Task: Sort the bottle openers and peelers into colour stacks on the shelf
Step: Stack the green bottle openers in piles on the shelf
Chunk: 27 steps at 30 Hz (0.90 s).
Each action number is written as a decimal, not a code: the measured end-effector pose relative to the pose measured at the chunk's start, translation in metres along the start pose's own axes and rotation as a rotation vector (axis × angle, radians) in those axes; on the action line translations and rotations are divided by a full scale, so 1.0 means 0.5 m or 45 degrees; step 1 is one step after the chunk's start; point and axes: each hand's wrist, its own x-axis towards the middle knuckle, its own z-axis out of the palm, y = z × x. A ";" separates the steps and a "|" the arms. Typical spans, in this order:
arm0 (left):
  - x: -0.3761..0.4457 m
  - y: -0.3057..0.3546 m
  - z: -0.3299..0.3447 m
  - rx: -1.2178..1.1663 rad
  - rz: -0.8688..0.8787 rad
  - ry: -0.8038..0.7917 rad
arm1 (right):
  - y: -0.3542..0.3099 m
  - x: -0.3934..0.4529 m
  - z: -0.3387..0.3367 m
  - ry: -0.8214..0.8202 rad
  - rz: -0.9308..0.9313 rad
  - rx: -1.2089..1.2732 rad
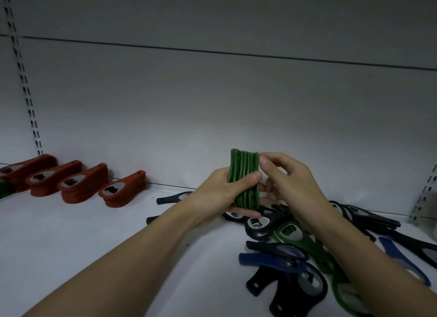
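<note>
My left hand (pixel 224 193) grips a bundle of several green bottle openers (pixel 244 175), held upright on edge above the shelf. My right hand (pixel 283 175) pinches the right side of the same green bundle with thumb and fingers curled round it. Below and to the right lies a loose heap of black, blue and green openers (pixel 295 245) on the white shelf (pixel 94 234). Several stacks of red openers (pixel 78 186) stand in a row at the back left.
A bit of green (pixel 3 189) shows at the far left edge beside the red stacks. The grey back wall (pixel 212 104) rises behind, with slotted uprights at the left (pixel 23 80) and right (pixel 425 193).
</note>
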 end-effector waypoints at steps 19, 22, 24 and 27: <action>0.000 -0.006 0.000 0.706 0.178 -0.001 | 0.005 -0.012 0.013 -0.087 -0.134 0.133; 0.001 -0.007 -0.001 0.753 0.187 0.017 | 0.002 -0.013 0.016 -0.108 -0.168 0.129; 0.003 -0.012 0.001 0.743 0.165 -0.010 | 0.003 -0.013 0.015 -0.080 -0.201 0.065; 0.001 -0.011 -0.001 0.519 0.023 -0.110 | 0.006 -0.009 0.008 -0.069 -0.199 0.019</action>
